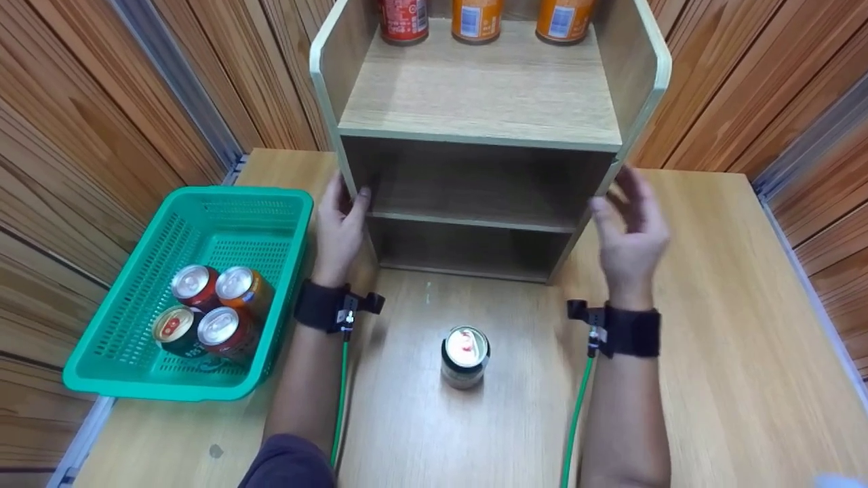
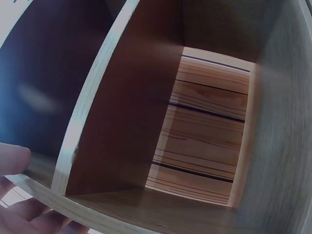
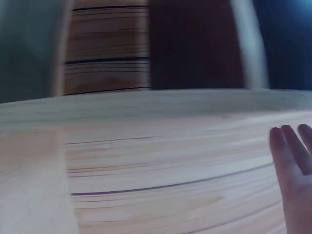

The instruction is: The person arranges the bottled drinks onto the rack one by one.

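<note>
A light wood-grain shelf unit [image 1: 475, 141] with an upper deck and two lower compartments stands in the middle of the head view. My left hand [image 1: 340, 234] grips its left side panel, the thumb [image 2: 13, 159] over the front edge and the other fingers round the outside. At the opposite side, my right hand [image 1: 632, 237] is beside the right panel. The right wrist view shows its fingers [image 3: 285, 151] extended and apart from the panel's edge [image 3: 146, 107]. Both lower compartments hold no cans. One dark can [image 1: 465, 358] stands upright on the table in front of the shelf.
A green basket [image 1: 308, 224] on the left holds several cans. On the upper deck stand a red can [image 1: 405, 20] and two orange cans, one orange can [image 1: 477, 20] in the middle. Wood-panelled walls [image 1: 759, 74] rise behind the table [image 1: 732, 325]. Green cables [image 1: 576, 413] trail from both wrists.
</note>
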A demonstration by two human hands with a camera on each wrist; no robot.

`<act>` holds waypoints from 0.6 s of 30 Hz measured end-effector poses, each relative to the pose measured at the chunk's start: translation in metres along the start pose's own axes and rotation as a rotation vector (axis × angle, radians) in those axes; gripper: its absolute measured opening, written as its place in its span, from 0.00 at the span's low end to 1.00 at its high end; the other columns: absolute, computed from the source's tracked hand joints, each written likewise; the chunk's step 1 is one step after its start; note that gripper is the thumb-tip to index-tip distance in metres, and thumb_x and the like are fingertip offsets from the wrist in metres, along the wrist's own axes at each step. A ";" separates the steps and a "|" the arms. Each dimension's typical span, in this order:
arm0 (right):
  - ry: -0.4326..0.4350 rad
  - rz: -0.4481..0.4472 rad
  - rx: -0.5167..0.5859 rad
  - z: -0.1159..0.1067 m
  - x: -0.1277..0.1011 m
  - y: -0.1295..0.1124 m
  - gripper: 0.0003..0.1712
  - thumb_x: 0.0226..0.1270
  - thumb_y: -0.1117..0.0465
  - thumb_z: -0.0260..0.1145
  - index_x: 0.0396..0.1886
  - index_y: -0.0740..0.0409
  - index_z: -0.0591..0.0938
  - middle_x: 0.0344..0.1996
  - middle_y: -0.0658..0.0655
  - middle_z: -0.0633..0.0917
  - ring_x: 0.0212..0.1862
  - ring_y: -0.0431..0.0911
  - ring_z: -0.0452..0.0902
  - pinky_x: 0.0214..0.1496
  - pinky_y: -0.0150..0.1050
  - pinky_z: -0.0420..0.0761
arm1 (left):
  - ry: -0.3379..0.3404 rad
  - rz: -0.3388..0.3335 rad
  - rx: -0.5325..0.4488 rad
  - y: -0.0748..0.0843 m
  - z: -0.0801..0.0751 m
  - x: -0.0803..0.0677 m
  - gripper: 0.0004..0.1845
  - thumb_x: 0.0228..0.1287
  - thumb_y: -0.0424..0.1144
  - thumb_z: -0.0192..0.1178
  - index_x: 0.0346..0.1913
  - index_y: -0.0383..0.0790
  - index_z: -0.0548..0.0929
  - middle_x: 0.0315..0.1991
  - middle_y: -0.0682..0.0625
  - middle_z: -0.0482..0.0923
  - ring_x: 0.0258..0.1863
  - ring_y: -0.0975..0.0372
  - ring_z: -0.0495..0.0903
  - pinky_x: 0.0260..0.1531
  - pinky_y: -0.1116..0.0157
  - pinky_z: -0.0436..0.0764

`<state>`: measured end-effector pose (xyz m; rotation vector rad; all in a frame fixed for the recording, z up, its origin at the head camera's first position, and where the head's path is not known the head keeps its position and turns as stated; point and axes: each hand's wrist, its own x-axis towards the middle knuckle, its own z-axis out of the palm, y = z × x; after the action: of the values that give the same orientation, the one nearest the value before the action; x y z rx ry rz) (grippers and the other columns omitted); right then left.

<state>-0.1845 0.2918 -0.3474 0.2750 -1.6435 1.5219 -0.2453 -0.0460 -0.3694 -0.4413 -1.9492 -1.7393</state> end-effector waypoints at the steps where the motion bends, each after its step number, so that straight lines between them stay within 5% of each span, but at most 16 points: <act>1: 0.032 -0.035 0.045 -0.001 0.001 -0.007 0.25 0.50 0.71 0.66 0.51 0.70 0.74 0.48 0.66 0.77 0.51 0.56 0.71 0.52 0.46 0.71 | -0.004 0.000 -0.002 0.000 0.000 0.000 0.26 0.63 0.29 0.51 0.64 0.38 0.62 0.60 0.46 0.65 0.58 0.62 0.64 0.55 0.63 0.66; 4: 0.069 -0.183 0.092 0.002 -0.002 -0.030 0.20 0.49 0.68 0.67 0.42 0.75 0.77 0.37 0.70 0.79 0.42 0.58 0.75 0.47 0.45 0.74 | -0.012 -0.001 -0.018 -0.002 0.000 0.001 0.26 0.63 0.29 0.50 0.64 0.37 0.61 0.61 0.44 0.64 0.59 0.59 0.64 0.55 0.63 0.65; 7: -0.075 -0.288 0.014 0.011 -0.009 -0.046 0.18 0.48 0.65 0.68 0.37 0.75 0.78 0.30 0.67 0.81 0.34 0.55 0.77 0.44 0.41 0.75 | -0.012 0.001 -0.028 -0.002 0.000 0.002 0.26 0.63 0.28 0.50 0.64 0.35 0.61 0.61 0.42 0.63 0.60 0.56 0.63 0.55 0.63 0.65; 11: -0.584 -0.347 -0.188 0.025 -0.025 -0.046 0.24 0.48 0.57 0.70 0.45 0.64 0.79 0.36 0.55 0.83 0.41 0.45 0.77 0.48 0.38 0.72 | -0.020 -0.003 -0.036 -0.003 0.000 0.002 0.26 0.63 0.28 0.50 0.64 0.35 0.61 0.61 0.42 0.63 0.59 0.57 0.63 0.55 0.62 0.65; 15: -1.094 -0.202 -0.346 0.044 -0.048 -0.037 0.34 0.50 0.46 0.68 0.57 0.51 0.72 0.49 0.46 0.78 0.52 0.38 0.70 0.53 0.36 0.68 | -0.024 -0.015 -0.041 -0.003 -0.002 0.002 0.26 0.63 0.29 0.51 0.64 0.39 0.62 0.61 0.43 0.64 0.59 0.56 0.64 0.54 0.62 0.66; 18: -1.360 -0.077 -0.413 0.060 -0.067 -0.031 0.39 0.49 0.40 0.65 0.61 0.48 0.68 0.54 0.46 0.73 0.54 0.38 0.67 0.54 0.38 0.68 | -0.034 -0.030 -0.042 -0.002 -0.003 0.003 0.26 0.63 0.30 0.51 0.64 0.42 0.62 0.60 0.46 0.65 0.59 0.56 0.64 0.54 0.61 0.67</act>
<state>-0.1484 0.2052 -0.3658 1.3123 -2.8353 0.8177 -0.2485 -0.0492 -0.3695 -0.4612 -1.9549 -1.8058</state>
